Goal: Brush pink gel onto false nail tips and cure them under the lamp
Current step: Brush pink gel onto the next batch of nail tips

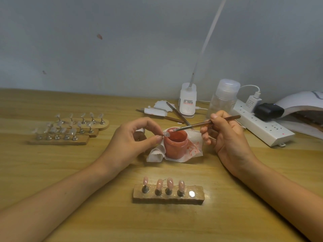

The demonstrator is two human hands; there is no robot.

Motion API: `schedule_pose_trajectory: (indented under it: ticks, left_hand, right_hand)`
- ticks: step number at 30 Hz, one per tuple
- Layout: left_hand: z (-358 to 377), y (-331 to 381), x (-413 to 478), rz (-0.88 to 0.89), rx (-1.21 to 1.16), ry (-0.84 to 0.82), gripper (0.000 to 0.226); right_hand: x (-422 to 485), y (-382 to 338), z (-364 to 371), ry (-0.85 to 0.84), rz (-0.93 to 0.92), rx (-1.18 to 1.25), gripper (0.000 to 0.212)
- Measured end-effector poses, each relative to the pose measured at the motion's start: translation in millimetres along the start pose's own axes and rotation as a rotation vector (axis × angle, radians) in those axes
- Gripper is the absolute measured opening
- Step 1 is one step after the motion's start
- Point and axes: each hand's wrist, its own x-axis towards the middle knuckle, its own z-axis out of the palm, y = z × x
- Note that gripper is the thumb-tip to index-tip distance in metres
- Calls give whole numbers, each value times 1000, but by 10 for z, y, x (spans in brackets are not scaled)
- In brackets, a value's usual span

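Over the open mouth of the jar of pink gel (175, 142), at the middle of the desk (52, 163), lay the relation that the next stroke would turn on. The left hand (134, 137) pinched a clear nail tip (166, 134) between thumb and forefinger at the jar's left rim, its other fingers loosely curled behind. The right hand (225, 137) gripped a brush (209, 122) pen-fashion. The brush's long axis ran from upper right down to lower left, and its bristles sat just right of the tip, close but seemingly not touching it. I could not tell how much gel the bristles carried. Both hands were about equally near the jar, which stood on a pink-stained tissue (192, 147). Nearer the person, a wooden holder (198, 198) bore four pink-coated tips (163, 183) upright on their stands, with one bare metal spot (191, 194) at its right end, probably the held tip's place. Three racks of clear tips (70, 128) waited well to the left. The curing lamp (300, 103) sat at the far right beyond a power strip (262, 126), on the right hand's side. Spare brushes (176, 114) lay behind the jar. The jar and tissue stood between the holder and the lamp's side, so carrying the holder across would likely need a path round them.
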Motion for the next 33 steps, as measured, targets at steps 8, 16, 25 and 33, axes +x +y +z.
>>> schedule_pose_trajectory:
  ticks: [8,16,25,33]
  left_hand:
    - [-3,4,6,13,3,8,15]
    - [-4,-4,3,28,26,23,13]
    - [8,6,-8,48,35,27,11]
    - [10,8,-11,55,33,33,12]
  right_hand:
    - [-9,11,2,-37,-9,-32,16]
    - [-12,11,-2,-53,-38,-20,17]
    - [-9,18,-16,-48,-32,-16,18]
    - [3,24,-19,-12,-24,-5,17]
